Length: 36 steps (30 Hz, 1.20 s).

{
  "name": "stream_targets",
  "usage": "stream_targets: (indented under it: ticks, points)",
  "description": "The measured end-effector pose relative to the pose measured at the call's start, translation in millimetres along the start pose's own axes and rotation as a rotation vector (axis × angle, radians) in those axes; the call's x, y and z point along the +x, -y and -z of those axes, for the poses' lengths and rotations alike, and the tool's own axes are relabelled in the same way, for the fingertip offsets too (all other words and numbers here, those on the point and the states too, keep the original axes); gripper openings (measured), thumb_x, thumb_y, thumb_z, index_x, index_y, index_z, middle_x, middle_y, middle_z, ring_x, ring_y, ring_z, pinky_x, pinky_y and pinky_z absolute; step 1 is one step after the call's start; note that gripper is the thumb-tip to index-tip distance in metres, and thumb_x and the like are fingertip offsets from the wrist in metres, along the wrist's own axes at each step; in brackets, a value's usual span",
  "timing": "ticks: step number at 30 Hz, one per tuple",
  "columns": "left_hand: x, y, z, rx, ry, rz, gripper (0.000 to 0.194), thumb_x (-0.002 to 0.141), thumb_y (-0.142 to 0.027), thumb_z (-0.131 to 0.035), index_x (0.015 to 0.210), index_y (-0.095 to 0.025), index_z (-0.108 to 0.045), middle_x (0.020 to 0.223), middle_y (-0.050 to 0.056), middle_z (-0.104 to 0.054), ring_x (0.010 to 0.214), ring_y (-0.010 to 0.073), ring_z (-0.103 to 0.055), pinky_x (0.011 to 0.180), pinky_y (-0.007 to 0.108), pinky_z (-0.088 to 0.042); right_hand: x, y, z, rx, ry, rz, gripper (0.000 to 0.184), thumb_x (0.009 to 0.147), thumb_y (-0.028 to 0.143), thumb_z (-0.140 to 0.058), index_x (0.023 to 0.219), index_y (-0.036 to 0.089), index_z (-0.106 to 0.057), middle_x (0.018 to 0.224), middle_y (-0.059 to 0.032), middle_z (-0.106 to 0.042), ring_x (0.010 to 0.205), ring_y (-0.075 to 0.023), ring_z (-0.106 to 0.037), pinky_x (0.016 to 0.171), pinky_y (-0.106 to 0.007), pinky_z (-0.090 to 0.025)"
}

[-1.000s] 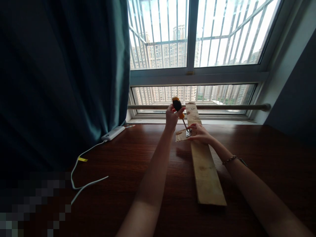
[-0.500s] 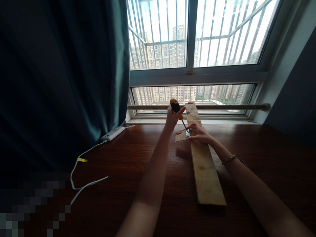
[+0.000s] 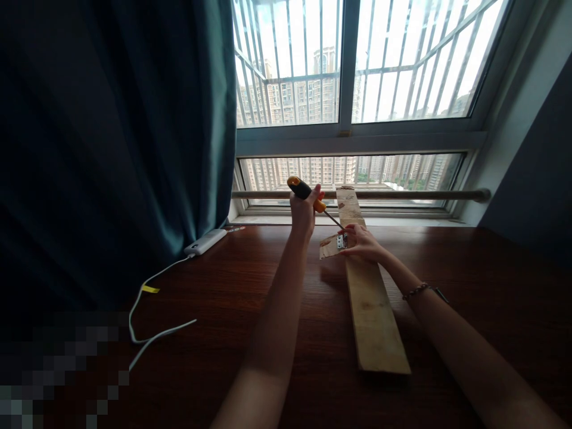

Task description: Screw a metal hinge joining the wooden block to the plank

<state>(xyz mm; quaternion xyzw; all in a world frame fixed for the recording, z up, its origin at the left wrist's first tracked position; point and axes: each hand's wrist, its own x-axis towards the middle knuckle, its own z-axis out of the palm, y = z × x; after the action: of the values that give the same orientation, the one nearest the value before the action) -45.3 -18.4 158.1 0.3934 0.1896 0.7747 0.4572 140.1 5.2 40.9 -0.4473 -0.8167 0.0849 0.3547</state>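
Note:
My left hand (image 3: 304, 211) is wrapped round the black and orange handle of a screwdriver (image 3: 300, 188). Its thin shaft slants down to the right, and the tip ends by the fingertips of my right hand (image 3: 363, 243). Those fingers and thumb close round a small silver metal bracket (image 3: 342, 241) with holes in it. The bracket sits on a short wooden piece (image 3: 329, 247) that sticks out to the left of a long wooden board (image 3: 373, 310). My right fingers partly hide the joint between the two pieces of wood.
A dark reddish-brown tabletop (image 3: 250, 286) carries the board. On its left lie a white power strip (image 3: 205, 242) and a white cable (image 3: 147, 342) with a yellow tag (image 3: 151, 289). Behind are a rail (image 3: 420, 195), a barred window and a blue curtain (image 3: 201, 119).
The screwdriver handle has swung left and lower, so the shaft lies flatter. Its tip has shifted from the bracket's face towards my right fingertips. My right hand stays in place.

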Motion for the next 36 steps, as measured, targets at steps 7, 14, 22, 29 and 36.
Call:
stream_targets:
  ticks: [7,14,22,29,36]
  points:
    - [3,-29,5.8,-0.022,-0.092,-0.074,0.037,0.053,-0.018,-0.078,0.075,-0.017,-0.049,0.065,-0.004,-0.057,0.058,0.0088,-0.060,0.062,0.024,-0.050,1,-2,1,0.025,0.031,0.031,0.065,0.052,0.046,-0.077,0.104,0.025,-0.044,0.111,-0.0042,-0.063,0.108,-0.0292,-0.050,0.091,-0.047,-0.036]
    - [6,-40,12.2,-0.027,-0.108,-0.096,0.033,0.054,-0.016,-0.077,0.074,-0.016,-0.050,0.065,-0.003,-0.057,0.058,0.0090,-0.060,0.060,0.022,-0.050,0,-7,2,0.115,0.045,0.067,0.068,0.052,0.046,-0.077,0.107,0.024,-0.045,0.118,-0.0073,-0.058,0.114,-0.0291,-0.046,0.095,-0.047,-0.037]
    - [7,-19,8.7,-0.114,-0.128,-0.086,0.037,0.053,-0.017,-0.078,0.076,-0.016,-0.049,0.068,-0.003,-0.057,0.063,0.0080,-0.060,0.067,0.023,-0.049,-15,-20,0,0.375,-0.127,0.036,0.075,0.054,0.038,-0.079,0.115,0.024,-0.037,0.105,-0.0065,-0.060,0.102,-0.0245,-0.057,0.093,-0.043,-0.042]
    - [6,-3,9.1,-0.026,-0.099,-0.113,0.038,0.054,-0.024,-0.078,0.076,-0.018,-0.048,0.073,-0.004,-0.056,0.066,0.0073,-0.059,0.066,0.022,-0.047,-22,-14,-4,0.366,-0.152,0.042,0.072,0.060,0.037,-0.075,0.119,0.025,-0.036,0.109,-0.0058,-0.061,0.110,-0.0241,-0.052,0.099,-0.045,-0.035]
    - [6,-2,8.7,0.041,-0.177,-0.223,0.032,0.055,-0.026,-0.077,0.075,-0.019,-0.054,0.069,-0.006,-0.055,0.066,0.0055,-0.057,0.065,0.018,-0.043,-22,-9,-3,0.299,-0.140,0.039,0.064,0.065,0.038,-0.072,0.118,0.024,-0.038,0.107,-0.0047,-0.062,0.109,-0.0235,-0.052,0.099,-0.044,-0.034]
